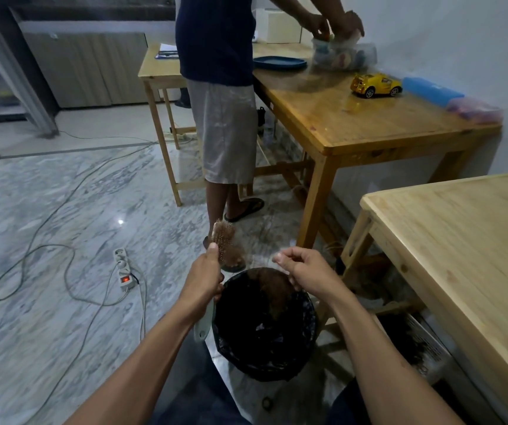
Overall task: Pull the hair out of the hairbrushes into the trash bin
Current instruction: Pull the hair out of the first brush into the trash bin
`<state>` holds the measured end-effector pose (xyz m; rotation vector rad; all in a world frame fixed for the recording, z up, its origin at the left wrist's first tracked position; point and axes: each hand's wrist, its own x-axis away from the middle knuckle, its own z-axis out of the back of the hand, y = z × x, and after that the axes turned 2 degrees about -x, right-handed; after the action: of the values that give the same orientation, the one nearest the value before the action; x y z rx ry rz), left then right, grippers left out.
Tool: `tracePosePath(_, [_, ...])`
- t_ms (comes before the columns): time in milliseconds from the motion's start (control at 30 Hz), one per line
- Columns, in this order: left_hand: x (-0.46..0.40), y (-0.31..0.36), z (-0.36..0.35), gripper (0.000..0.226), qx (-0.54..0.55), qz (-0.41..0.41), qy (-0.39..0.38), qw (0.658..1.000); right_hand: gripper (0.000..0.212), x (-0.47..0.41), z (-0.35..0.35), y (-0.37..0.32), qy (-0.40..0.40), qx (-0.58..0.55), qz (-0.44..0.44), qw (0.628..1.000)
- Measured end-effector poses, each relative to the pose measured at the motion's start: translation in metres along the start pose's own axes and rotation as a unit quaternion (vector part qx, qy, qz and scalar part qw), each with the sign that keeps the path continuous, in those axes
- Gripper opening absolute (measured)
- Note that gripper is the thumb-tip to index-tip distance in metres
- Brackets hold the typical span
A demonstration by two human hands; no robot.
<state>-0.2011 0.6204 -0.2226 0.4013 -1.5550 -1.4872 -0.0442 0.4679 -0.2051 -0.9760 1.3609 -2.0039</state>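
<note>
My left hand (205, 279) grips a pale green hairbrush (225, 245) by its handle, head up, with brown hair matted in the bristles. My right hand (303, 271) hovers over the black-lined trash bin (265, 323), its thumb and fingers pinched together; thin strands may run from them toward the brush, too faint to be sure. A clump of brown hair (272, 286) lies inside the bin, just below my right hand. The brush head is above the bin's far left rim.
A person in a dark shirt and grey shorts (222, 102) stands at a wooden table (369, 124) with a yellow toy car (375, 84). A light wooden table (467, 240) is at my right. A power strip (124, 268) and cables lie on the marble floor.
</note>
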Motion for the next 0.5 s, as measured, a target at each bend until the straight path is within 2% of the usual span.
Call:
tracePosePath(133, [0.005, 0.004, -0.008, 0.06, -0.092, -0.071, -0.024, 0.993, 0.048, -0.004, -0.015, -0.012, -0.023, 0.041, -0.016, 0.999])
tracePosePath(200, [0.007, 0.007, -0.012, 0.067, -0.125, -0.091, -0.03, 0.988, 0.047, -0.007, -0.024, -0.017, -0.026, 0.011, -0.013, 1.0])
tracePosePath(267, [0.008, 0.009, -0.015, 0.068, -0.142, -0.098, -0.025, 0.985, 0.034, -0.011, -0.03, -0.017, -0.031, -0.002, -0.005, 1.0])
tracePosePath(333, [0.006, 0.011, -0.013, 0.062, -0.119, -0.086, -0.011, 0.989, 0.029, -0.011, -0.031, -0.013, -0.034, -0.001, 0.002, 0.999])
tracePosePath(500, [0.001, 0.017, 0.002, 0.041, 0.017, 0.003, 0.038, 0.999, 0.036, -0.005, -0.02, -0.006, -0.038, 0.013, 0.008, 0.999])
